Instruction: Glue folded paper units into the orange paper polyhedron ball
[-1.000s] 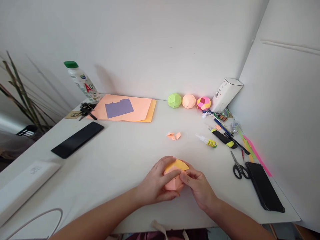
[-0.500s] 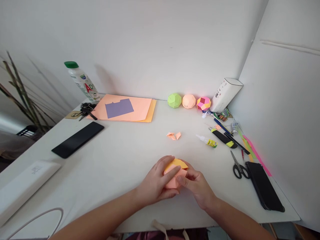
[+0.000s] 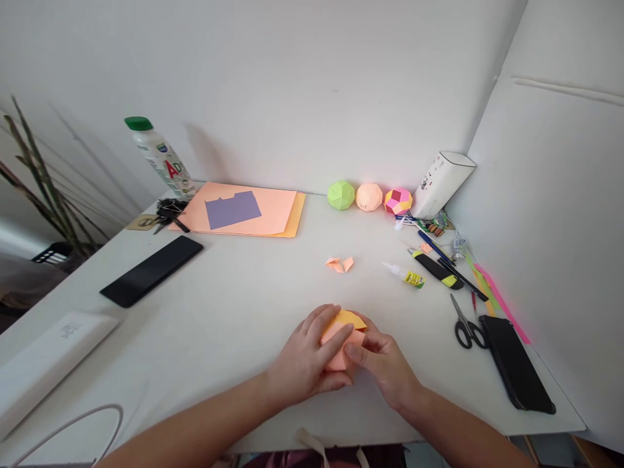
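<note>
Between my two hands is a folded paper polyhedron [image 3: 336,357], peach on its front faces and yellow-orange on top, with a gap showing at its upper right. My left hand [image 3: 312,351] wraps it from the left, fingers over the top and thumb underneath. On the other side my right hand [image 3: 385,361] grips it, thumb pressed on a front face and fingers behind, partly hidden. Small folded peach paper pieces [image 3: 340,264] lie on the table beyond my hands. A glue bottle [image 3: 407,275] with a yellow label rests to their right.
Three paper balls, green [image 3: 340,195], peach [image 3: 369,197] and multicoloured [image 3: 398,201], stand by the wall. Paper sheets [image 3: 277,211] and a white bottle [image 3: 163,159] are back left. Scissors [image 3: 467,325], a cutter [image 3: 437,270] and a black phone [image 3: 517,364] lie right; a black slab [image 3: 152,272] lies left.
The paper polyhedron has tilted very slightly in my hands, its lower front edge a little lower. Both hands keep nearly the same grip.
</note>
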The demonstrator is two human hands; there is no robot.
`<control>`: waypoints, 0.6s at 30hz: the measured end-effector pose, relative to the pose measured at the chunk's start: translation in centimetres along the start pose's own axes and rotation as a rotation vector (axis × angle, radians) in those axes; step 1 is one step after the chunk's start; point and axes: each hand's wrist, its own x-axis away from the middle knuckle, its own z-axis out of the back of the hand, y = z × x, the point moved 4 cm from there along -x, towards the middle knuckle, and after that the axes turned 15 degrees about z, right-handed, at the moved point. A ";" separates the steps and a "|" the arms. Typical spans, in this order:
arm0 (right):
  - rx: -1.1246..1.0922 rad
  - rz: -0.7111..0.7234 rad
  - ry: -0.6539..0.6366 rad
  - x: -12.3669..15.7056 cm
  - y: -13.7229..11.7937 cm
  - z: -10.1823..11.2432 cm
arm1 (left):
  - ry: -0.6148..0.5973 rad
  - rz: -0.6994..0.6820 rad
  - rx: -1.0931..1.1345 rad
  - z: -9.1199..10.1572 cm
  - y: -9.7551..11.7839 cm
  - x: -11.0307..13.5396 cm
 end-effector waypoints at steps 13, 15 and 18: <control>0.139 0.082 -0.256 -0.5 -2.2 0.7 | -0.116 0.234 0.325 0.5 -1.2 -0.3; 0.195 0.074 -0.230 -0.5 -2.1 1.2 | -0.108 0.240 0.341 0.7 -1.1 -0.4; 0.219 0.039 -0.216 -0.3 -1.5 1.5 | -0.075 0.198 0.281 1.0 -0.8 -0.6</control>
